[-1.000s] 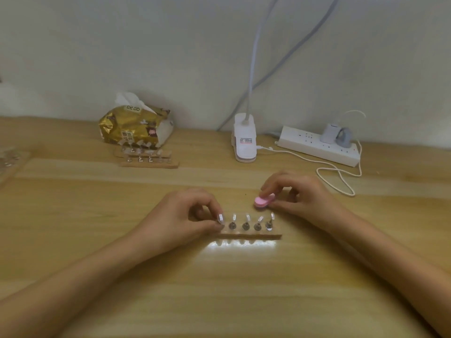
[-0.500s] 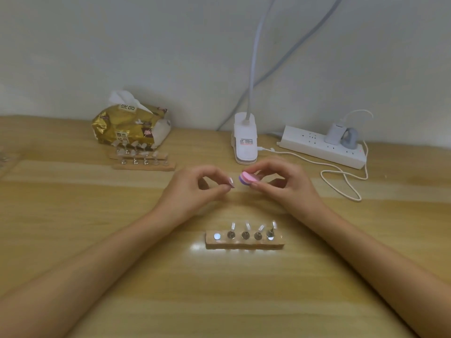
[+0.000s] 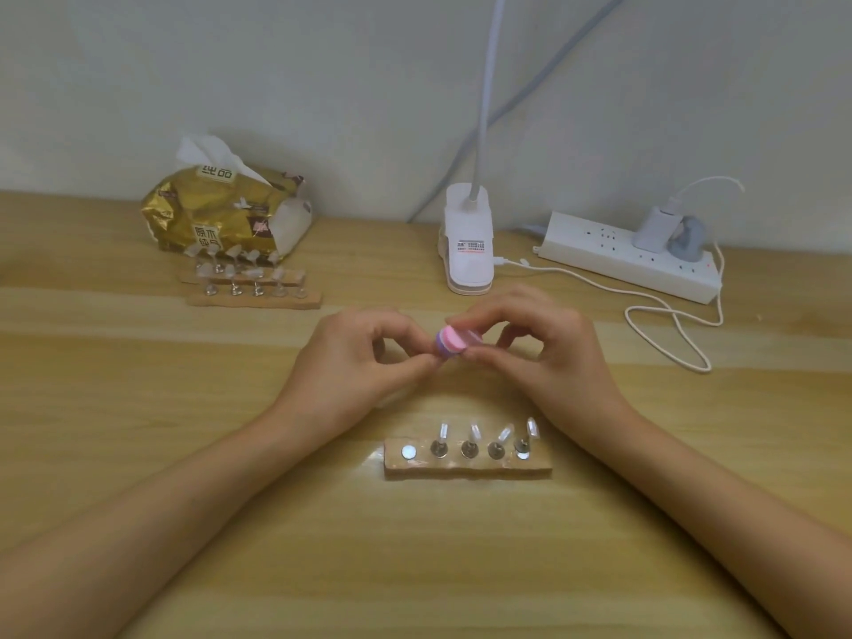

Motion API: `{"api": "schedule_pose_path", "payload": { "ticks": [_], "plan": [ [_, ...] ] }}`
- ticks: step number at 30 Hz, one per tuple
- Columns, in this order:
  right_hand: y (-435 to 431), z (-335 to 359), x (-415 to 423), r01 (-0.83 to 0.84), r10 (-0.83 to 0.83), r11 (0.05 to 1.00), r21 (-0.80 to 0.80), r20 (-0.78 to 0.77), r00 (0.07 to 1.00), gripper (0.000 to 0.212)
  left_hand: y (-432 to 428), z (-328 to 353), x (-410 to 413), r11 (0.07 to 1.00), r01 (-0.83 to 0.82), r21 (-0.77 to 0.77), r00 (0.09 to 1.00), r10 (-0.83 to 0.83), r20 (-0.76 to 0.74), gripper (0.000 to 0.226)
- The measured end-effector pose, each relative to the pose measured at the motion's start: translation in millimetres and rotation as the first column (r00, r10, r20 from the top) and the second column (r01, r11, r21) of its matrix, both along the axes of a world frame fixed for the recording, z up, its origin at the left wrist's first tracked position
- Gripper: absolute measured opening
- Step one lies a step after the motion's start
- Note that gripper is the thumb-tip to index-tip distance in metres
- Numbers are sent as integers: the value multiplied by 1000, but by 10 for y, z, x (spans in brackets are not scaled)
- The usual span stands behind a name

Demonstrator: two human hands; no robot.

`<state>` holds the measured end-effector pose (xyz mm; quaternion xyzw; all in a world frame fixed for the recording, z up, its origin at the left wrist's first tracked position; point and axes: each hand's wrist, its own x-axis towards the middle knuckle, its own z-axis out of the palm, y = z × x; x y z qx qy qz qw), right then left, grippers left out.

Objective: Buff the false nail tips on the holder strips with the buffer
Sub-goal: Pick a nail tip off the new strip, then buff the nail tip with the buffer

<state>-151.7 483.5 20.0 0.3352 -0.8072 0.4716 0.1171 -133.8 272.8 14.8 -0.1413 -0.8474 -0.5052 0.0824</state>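
Right hand (image 3: 544, 348) pinches the pink-purple buffer (image 3: 454, 342), working face turned to the left hand (image 3: 355, 357). Left fingertips are clamped together at the buffer's edge, probably on a nail tip, hidden at the contact and held off-strip for steadier strokes. Just below the grip: holder strip (image 3: 465, 470), leftmost post (image 3: 408, 452) bare, four tips (image 3: 470, 433) standing. Loaded spare strips (image 3: 253, 299) are well off to the far left.

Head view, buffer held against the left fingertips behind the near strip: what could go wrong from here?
1. The left hand pinches a small piece, mostly hidden, against the buffer gripped by the right hand; with so slight a hold it could slip out.
2. The right wrist sits close to the rightmost tips on the near strip; lowering it could knock them.
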Motion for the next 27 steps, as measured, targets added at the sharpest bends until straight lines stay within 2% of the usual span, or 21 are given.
{"api": "schedule_pose_path", "payload": {
  "ticks": [2,5,8,10,13,16,19,22,25,27],
  "plan": [
    [-12,-9,19,-17,19,999,32,-52,998,18,1,-7,-3,1000,0,-3,1000,0,-6,9],
    [-10,6,5,42,-42,999,14,-18,999,18,-5,-5,1,999,23,30,1000,-22,-12,6],
    [-18,-3,27,9,-4,998,56,-100,995,19,-13,1,8,999,27,30,1000,-26,-15,13],
    [-15,11,27,39,-37,999,32,-64,997,16,-14,3,2,998,41,42,999,-40,-17,11],
    [-29,7,56,13,-5,998,62,-126,992,16,-11,-3,8,998,41,46,999,-40,-20,24],
    [-10,21,44,44,-42,999,28,-70,997,15,-13,-5,9,997,47,56,999,-47,-15,6],
    [-5,16,44,12,-9,999,40,-83,997,17,-9,-2,14,996,56,63,998,-55,-20,12],
    [-5,23,25,52,-52,999,-3,-3,999,15,-7,1,4,997,53,57,998,-52,-21,4],
    [-14,14,41,11,-9,1000,23,-94,996,17,-7,-3,14,996,55,67,998,-54,-17,14],
    [-10,23,32,42,-42,999,0,-61,997,15,-7,1,10,996,47,70,999,-46,-14,7]
  ]
}}
